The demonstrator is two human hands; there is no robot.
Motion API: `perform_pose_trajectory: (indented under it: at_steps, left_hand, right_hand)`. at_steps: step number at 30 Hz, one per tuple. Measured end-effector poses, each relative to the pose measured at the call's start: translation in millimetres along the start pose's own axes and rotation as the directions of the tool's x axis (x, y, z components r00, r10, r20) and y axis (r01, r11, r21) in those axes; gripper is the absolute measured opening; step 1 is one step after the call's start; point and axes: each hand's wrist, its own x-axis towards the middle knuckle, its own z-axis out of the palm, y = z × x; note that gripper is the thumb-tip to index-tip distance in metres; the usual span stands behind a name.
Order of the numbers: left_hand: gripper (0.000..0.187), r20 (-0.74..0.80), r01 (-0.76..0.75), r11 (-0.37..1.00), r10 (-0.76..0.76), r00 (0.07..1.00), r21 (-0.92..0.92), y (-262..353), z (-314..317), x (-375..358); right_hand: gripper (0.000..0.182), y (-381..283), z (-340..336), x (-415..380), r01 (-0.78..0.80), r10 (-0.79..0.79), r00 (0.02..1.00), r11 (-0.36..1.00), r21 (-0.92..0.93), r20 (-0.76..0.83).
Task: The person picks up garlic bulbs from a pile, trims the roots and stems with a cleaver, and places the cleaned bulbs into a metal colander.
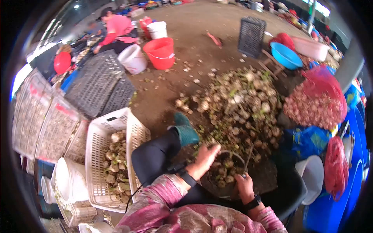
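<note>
Pink sleeves [165, 191], left hand [205, 159] extended, right hand [244, 188] gripping probable knife [248, 160]

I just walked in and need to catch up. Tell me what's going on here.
A person's right fingers grip a thin, knife-like tool above a round-rimmed container with bulbs in it. The left fingers are near its rim; whether they hold anything is unclear. A large heap of bulbs lies in front, and more sit in the white crate to the left.

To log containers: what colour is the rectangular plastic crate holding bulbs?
The crate is off-white, in head view.
</note>
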Motion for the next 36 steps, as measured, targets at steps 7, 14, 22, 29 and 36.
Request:
perform_pose_trajectory:
  at_steps: [7,14,22,29,36]
  left_hand:
    - [0.019,-0.062,0.053,0.997,-0.056,0.997,-0.051,19,-6,84]
    - [0.013,-0.224,0.383,0.835,-0.492,0.841,-0.394,-23,-58,199]
    - [0.056,-0.448,0.372,0.787,-0.596,0.667,-0.493,-59,-46,290]
    - [0.04,-0.425,0.185,0.975,-0.117,0.898,0.122,-119,-33,373]
    - [0.04,-0.757,0.038,0.988,-0.14,0.638,-0.151,-62,9,352]
  right_hand:
    - [0.01,-30,3,-3,-0.052,0.06,0.998,0.956,0.287,-0.019]
    - [0.011,-94,-11,-12,-0.12,0.149,0.989,0.836,0.536,-0.012]
    - [0.015,-87,-9,21,-0.246,0.274,0.962,0.879,0.407,-0.01]
    - [0.009,-55,-16,64,-0.367,0.47,0.88,0.76,0.536,-0.064]
    - [0.009,-51,-12,74,-0.419,0.548,0.832,0.717,0.557,-0.08]
